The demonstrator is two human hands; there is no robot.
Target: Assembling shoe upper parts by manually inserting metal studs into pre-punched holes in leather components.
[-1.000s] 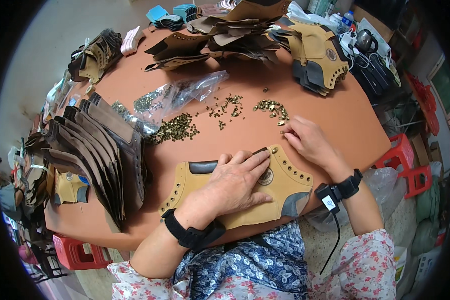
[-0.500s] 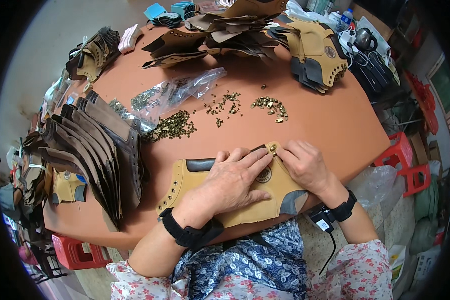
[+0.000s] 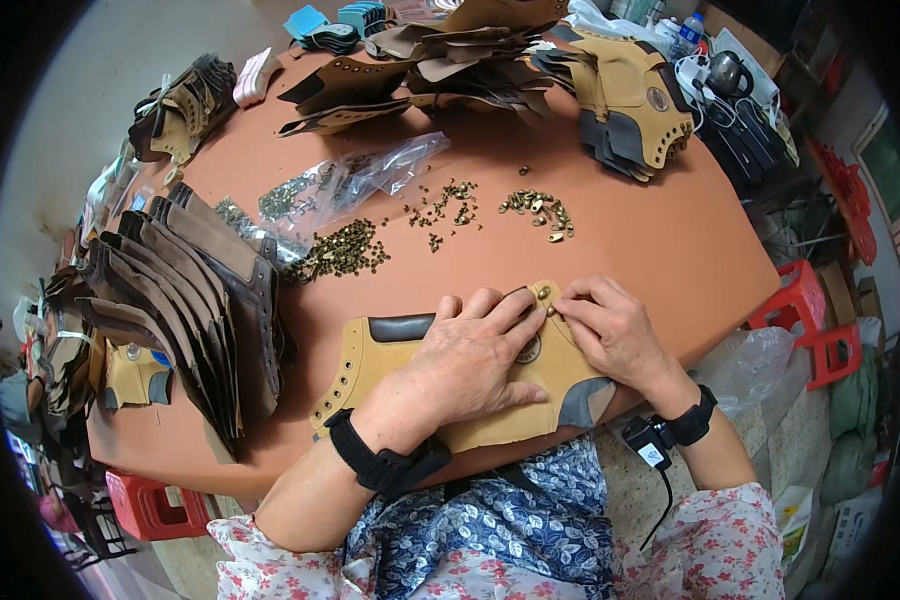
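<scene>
A tan leather shoe upper (image 3: 490,430) with dark padding along its top and grey patches lies flat at the table's near edge. My left hand (image 3: 475,360) rests on it with fingers outstretched, pressing it down and partly covering a round dark emblem. At the upper right corner of the piece, my right hand (image 3: 605,325) pinches a small brass lace hook (image 3: 551,310) against the leather. Just above it sits another brass hook (image 3: 544,293). Eyelets (image 3: 342,380) run down the left edge of the upper.
Loose brass hooks (image 3: 538,212) and small eyelets (image 3: 345,248) lie mid-table beside a clear plastic bag (image 3: 390,170). Brown uppers (image 3: 185,290) stand stacked at left; more piles (image 3: 440,70) lie at the back, with tan uppers (image 3: 625,100) at back right. Red stools (image 3: 828,350) stand beyond the table's right edge.
My right fingertips have shifted slightly down along the edge, and a second brass piece now shows at them. The left hand stays on the upper with its fingers slightly more bent.
</scene>
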